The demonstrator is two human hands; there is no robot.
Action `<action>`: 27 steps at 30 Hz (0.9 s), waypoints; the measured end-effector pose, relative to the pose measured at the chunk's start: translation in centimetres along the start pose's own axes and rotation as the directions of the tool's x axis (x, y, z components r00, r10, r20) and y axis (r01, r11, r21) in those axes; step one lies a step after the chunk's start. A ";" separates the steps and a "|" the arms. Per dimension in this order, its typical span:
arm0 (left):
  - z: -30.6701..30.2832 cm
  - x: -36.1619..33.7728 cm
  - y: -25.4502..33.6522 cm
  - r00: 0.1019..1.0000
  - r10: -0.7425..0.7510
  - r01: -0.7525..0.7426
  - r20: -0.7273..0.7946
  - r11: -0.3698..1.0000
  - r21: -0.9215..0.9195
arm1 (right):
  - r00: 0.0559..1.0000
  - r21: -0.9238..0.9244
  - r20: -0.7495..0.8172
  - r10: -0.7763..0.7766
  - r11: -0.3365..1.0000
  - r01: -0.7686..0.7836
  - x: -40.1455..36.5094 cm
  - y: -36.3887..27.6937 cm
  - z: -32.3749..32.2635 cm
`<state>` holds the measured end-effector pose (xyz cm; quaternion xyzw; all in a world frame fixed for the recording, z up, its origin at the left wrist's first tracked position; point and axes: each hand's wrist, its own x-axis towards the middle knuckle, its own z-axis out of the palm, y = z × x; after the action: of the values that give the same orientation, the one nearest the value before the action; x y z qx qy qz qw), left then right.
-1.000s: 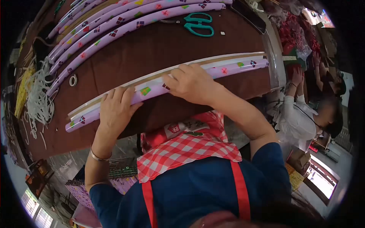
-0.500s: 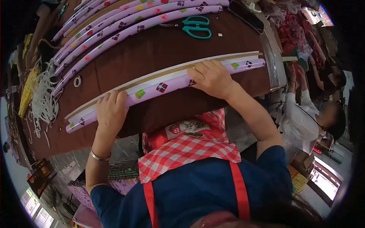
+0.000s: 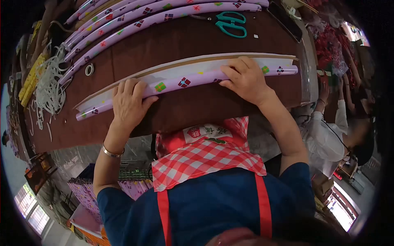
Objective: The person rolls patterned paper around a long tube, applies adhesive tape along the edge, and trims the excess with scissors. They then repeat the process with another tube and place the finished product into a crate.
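Observation:
A lilac wrapping paper roll (image 3: 192,81) printed with gift boxes lies across the brown-covered table (image 3: 123,57) in front of me. Along its far side shows the paper's white underside, with a strip of brown core or edge (image 3: 180,63) beyond it. Over the roll's left part bends my left hand (image 3: 129,100), fingers on the far side and thumb out on the near side. Toward the right end, my right hand (image 3: 245,80) grips the roll with curled fingers, thumb toward me. Fingertips of both hands are partly hidden.
Several finished lilac rolls (image 3: 135,30) lie at the back. Green-handled scissors (image 3: 232,24) and a dark phone-like slab (image 3: 286,22) are behind the right hand. At left are a tape ring (image 3: 89,69) and tangled white strips (image 3: 51,88). A person in white (image 3: 326,133) is at right.
The roll has turned slightly between my hands, and more white underside shows. My left thumb has swung outward from the roll. The view has shifted a little.

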<state>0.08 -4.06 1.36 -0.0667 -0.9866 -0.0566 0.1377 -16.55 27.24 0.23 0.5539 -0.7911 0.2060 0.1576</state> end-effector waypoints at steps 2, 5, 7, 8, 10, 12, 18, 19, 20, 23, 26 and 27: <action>-0.2 -0.5 0.1 1.000 -0.019 0.019 0.003 1.000 -0.008 | 1.000 0.006 -0.012 -0.001 1.000 0.001 -0.3 -0.3 0.0; -0.4 -1.6 0.5 0.998 -0.032 0.034 0.059 0.999 -0.027 | 0.998 0.017 0.042 0.041 0.999 -0.041 -1.0 -1.4 -0.5; -0.6 -2.4 0.9 0.997 -0.024 0.028 0.073 0.998 -0.064 | 0.997 0.032 0.056 0.048 0.998 -0.050 -1.6 -2.2 -0.9; -0.8 -2.8 1.2 0.997 -0.026 0.031 0.078 0.997 -0.066 | 0.996 0.040 0.065 0.056 0.997 -0.059 -1.8 -2.5 -1.1; -1.1 -3.7 1.8 0.999 -0.022 0.025 0.044 0.997 -0.074 | 0.997 0.044 0.058 0.053 0.997 -0.056 -2.4 -3.3 -1.4; -1.7 -4.4 3.0 0.998 -0.050 0.053 0.046 0.996 -0.076 | 0.991 0.051 0.108 0.084 0.995 -0.089 -3.0 -3.9 -1.8; -1.7 -5.1 4.2 0.988 -0.155 0.155 -0.006 0.988 -0.002 | 0.982 -0.031 0.075 0.172 0.985 -0.170 -3.1 -5.3 -2.2; -1.4 -5.2 3.9 0.988 -0.150 0.148 -0.042 0.988 -0.050 | 0.982 -0.030 0.078 0.172 0.985 -0.170 -3.1 -5.2 -2.1; -1.2 -5.3 3.7 0.986 -0.146 0.138 -0.078 0.986 -0.098 | 0.982 0.008 0.083 0.172 0.985 -0.174 -3.0 -4.9 -2.0; -0.6 -5.7 2.8 0.985 -0.132 0.108 -0.112 0.974 -0.197 | 0.984 0.074 0.067 0.168 0.982 -0.173 -3.1 -3.8 -1.5; -1.3 -4.5 2.6 0.988 -0.116 0.099 -0.098 0.981 -0.168 | 0.987 0.096 0.035 0.156 0.983 -0.159 -2.3 -3.2 -1.5; -1.4 -4.0 2.4 0.988 -0.121 0.103 -0.095 0.980 -0.170 | 0.988 0.087 0.024 0.150 0.985 -0.151 -1.9 -3.0 -1.6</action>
<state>4.67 -2.34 1.84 -0.0191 -0.9722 -0.1490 0.1798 -13.05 28.64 1.15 0.5008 -0.8221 0.2475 0.1099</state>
